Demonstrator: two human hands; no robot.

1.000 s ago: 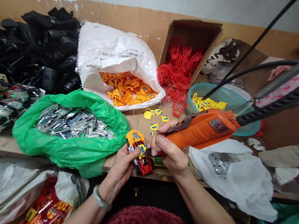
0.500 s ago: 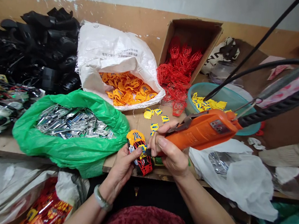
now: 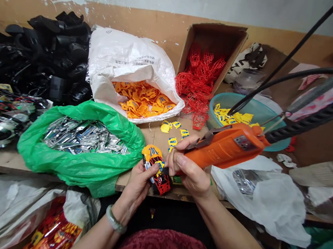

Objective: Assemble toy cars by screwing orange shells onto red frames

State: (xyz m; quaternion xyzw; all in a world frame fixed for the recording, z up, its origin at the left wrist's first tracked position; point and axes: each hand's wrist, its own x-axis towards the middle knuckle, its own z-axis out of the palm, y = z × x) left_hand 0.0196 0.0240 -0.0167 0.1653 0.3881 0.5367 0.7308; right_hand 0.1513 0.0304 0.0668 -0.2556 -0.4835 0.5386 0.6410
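Observation:
At the bench's front edge, my left hand [image 3: 139, 180] is closed on a toy car [image 3: 153, 153] with an orange hood, red frame and black wheels. Its thumb presses by a small yellow part on the car. My right hand [image 3: 190, 168] wraps round the front of an orange electric screwdriver [image 3: 226, 146], whose tip points left at the car. Fingers partly hide the tip, so I cannot tell whether it touches a screw. Several loose yellow pieces [image 3: 172, 141] lie on the wood just beyond the car.
A green bag [image 3: 78, 170] of silvery strips lies left. Behind are a white sack [image 3: 132, 49] of orange parts, a cardboard box [image 3: 218, 31] of red frames and a teal basin [image 3: 274, 145] of yellow parts. Black cables [image 3: 296, 51] hang at right; white plastic [image 3: 277, 199] lies below.
The whole view has shifted very slightly. Both hands, the toy car and the screwdriver keep practically the same positions and grips.

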